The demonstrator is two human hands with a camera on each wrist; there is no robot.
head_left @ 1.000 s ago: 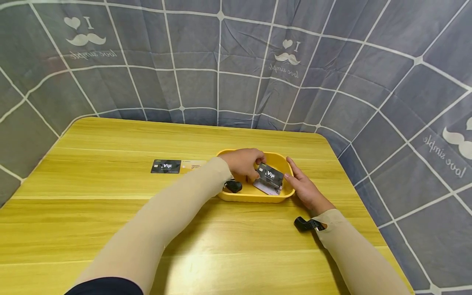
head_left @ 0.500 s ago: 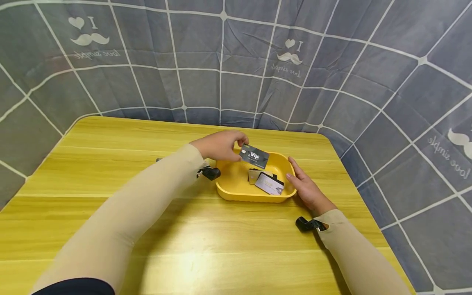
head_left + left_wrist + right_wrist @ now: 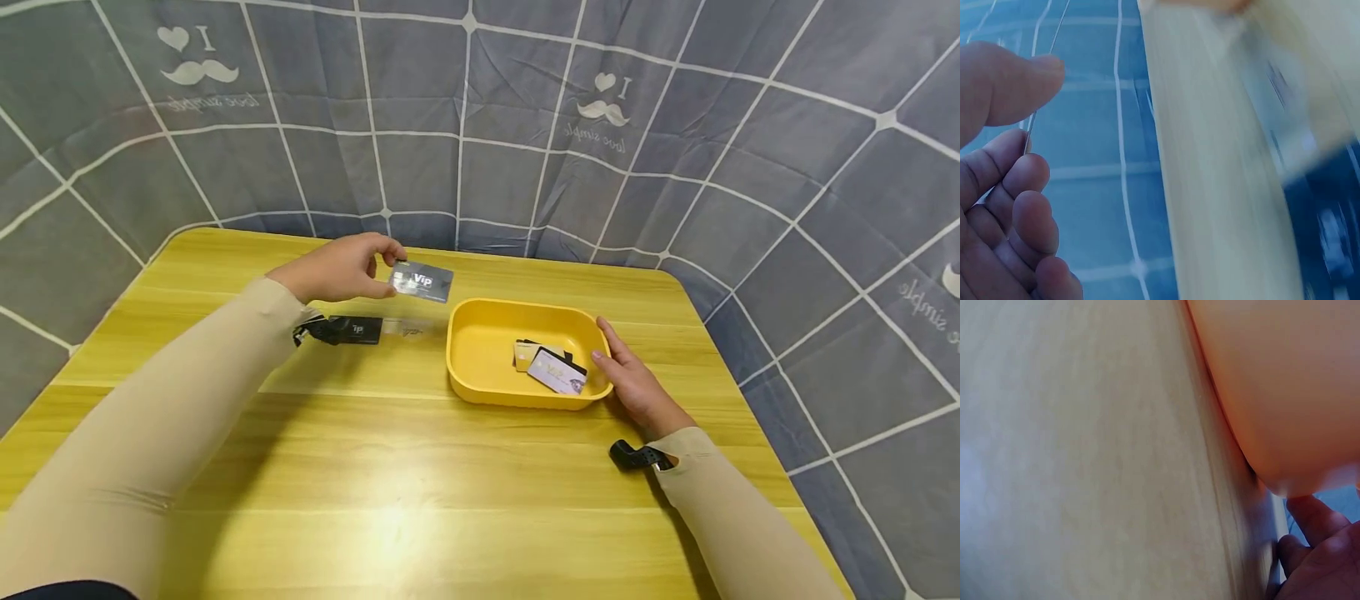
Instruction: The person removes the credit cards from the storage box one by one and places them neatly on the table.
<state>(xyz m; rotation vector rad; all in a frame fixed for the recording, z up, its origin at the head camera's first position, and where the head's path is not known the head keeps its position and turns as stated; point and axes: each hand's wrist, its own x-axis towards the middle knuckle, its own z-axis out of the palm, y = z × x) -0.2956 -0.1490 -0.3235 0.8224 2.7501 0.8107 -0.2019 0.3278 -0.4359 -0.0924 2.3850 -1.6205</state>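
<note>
My left hand pinches a dark grey VIP card by its left edge between thumb and fingers, raised over the table left of the yellow bin. Seen in the left wrist view, the card is edge-on, a thin line under the thumb. My right hand holds the right end of the yellow bin, thumb at the rim and fingers along the outer wall. Inside the bin, a pale lilac card overlaps a cream card and a dark one.
On the table left of the bin lie a black VIP card, partly behind the left wrist's black camera strap, and a pale yellow card beside it. A grey checked cloth hangs behind the wooden table.
My left hand has lifted the dark VIP card out of the bin and carried it left, uncovering the lilac and cream cards. The right hand stays at the bin's right end.
</note>
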